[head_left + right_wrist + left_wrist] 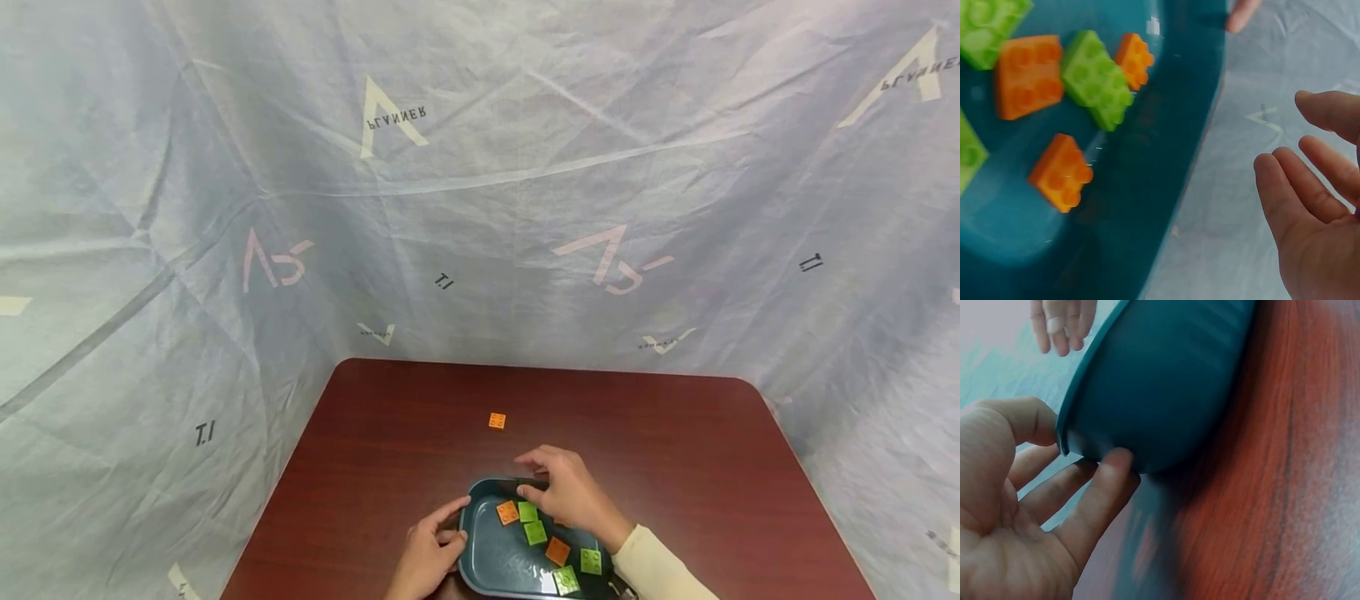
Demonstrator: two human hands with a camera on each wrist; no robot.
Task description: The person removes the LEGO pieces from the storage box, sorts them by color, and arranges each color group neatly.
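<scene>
A dark teal plastic tray stands near the front of the table with orange and green toy building blocks inside. My left hand holds its left end, the thumb at the rim and fingers against the outer wall in the left wrist view. Over the tray's far rim, my right hand hovers with relaxed, parted fingers and nothing between them. Among the contents are an orange block and a green block. One orange block lies on the table beyond the tray.
The reddish-brown wooden table has rounded far corners. A grey printed cloth hangs behind it and along both sides.
</scene>
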